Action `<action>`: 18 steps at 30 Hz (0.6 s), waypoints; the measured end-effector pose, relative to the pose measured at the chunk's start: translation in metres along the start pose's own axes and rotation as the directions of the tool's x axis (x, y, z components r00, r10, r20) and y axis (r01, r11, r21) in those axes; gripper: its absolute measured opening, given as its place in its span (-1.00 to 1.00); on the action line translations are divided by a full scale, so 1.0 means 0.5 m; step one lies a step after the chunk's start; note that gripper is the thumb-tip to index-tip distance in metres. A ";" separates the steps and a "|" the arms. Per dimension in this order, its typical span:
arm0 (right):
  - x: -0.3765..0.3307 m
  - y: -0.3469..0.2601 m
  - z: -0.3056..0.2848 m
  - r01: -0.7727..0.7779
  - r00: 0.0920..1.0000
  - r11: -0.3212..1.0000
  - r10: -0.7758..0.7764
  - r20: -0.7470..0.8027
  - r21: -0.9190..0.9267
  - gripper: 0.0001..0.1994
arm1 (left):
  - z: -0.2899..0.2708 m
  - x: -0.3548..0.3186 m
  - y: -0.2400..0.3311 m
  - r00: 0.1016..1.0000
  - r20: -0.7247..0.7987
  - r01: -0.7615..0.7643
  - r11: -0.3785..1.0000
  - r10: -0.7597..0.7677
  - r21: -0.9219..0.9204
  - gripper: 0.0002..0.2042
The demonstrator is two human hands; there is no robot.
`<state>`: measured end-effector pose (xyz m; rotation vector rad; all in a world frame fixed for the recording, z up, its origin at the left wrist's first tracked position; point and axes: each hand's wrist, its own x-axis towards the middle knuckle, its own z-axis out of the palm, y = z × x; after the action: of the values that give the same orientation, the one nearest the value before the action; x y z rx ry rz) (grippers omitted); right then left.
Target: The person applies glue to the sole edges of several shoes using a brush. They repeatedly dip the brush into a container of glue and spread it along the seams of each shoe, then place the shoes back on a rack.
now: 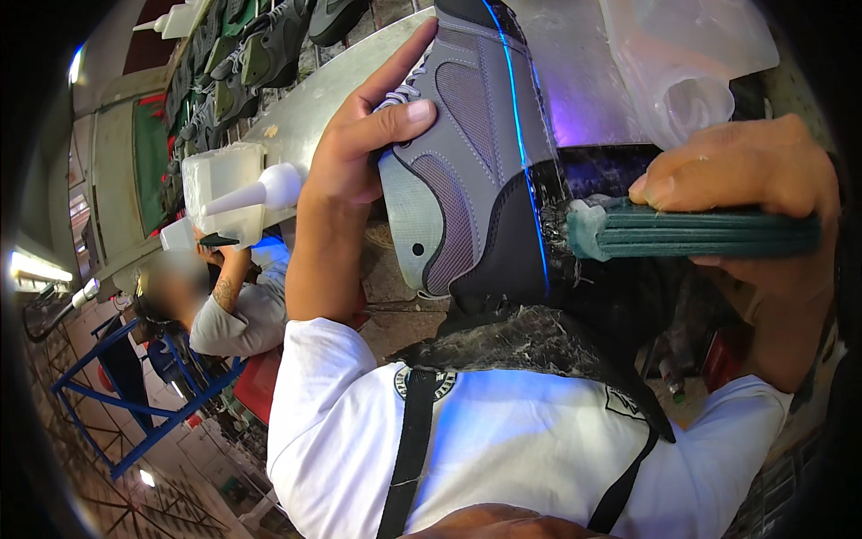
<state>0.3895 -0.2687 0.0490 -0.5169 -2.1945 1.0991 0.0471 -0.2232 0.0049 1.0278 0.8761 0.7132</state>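
My left hand (364, 135) is closed round the lace side of a grey shoe upper (467, 99), thumb on its side and index finger stretched along it. The shoe is held on its side, with grey mesh panels, a pale heel patch and a black lower part. A bright blue line of light runs lengthwise near its bottom edge. My right hand (759, 175) grips a dark green ribbed block (709, 232) with a whitish, worn end. That end is at the shoe's bottom edge, near the black part; whether it touches, I cannot tell.
A grey metal bench (575, 54) lies beyond the shoe. On it are a translucent plastic container (691, 54) at right and a white nozzle bottle (269, 187) by a clear tub (215, 175) at left. Several shoes (269, 45) hang far left. A co-worker (242, 305) sits left.
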 end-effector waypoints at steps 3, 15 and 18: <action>0.010 -0.012 -0.036 0.005 0.991 0.998 0.003 0.134 -0.060 -0.67 | 0.005 -0.001 0.002 0.999 -0.017 0.028 0.997 -0.029 -0.073 -0.21; 0.024 -0.017 -0.106 0.120 0.922 0.972 -0.033 0.386 -0.204 -0.75 | 0.016 0.003 0.007 0.997 -0.022 0.068 0.975 -0.074 -0.212 -0.24; 0.037 -0.037 -0.126 0.090 0.905 0.974 0.008 0.425 -0.209 -0.76 | 0.018 0.002 0.008 0.995 -0.046 0.078 0.972 -0.090 -0.220 -0.24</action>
<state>0.4176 -0.2325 0.0995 -0.3442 -2.7201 1.0179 0.0550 -0.2244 0.0106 0.7740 0.8636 0.7515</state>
